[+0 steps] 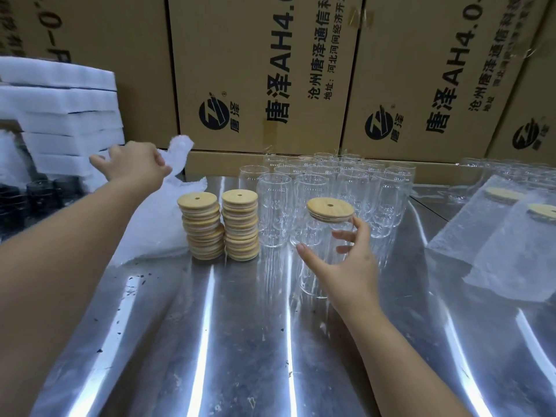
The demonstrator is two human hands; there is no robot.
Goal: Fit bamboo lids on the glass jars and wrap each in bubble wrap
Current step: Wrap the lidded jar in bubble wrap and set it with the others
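My right hand (343,260) grips a clear glass jar (319,266) with a bamboo lid (330,208) on its mouth, held just above the steel table in front of the other jars. My left hand (132,164) reaches far left and pinches a sheet from the pile of bubble wrap (159,218); the sheet's corner sticks up behind my fingers. Two stacks of bamboo lids (221,225) stand between the wrap pile and a cluster of several open glass jars (331,188).
The steel table (228,341) is shiny with dark specks. Two wrapped, lidded jars (508,236) lie at the right. White foam sheets (60,115) are stacked at far left above dark jars (36,197). Cardboard boxes (270,70) wall off the back.
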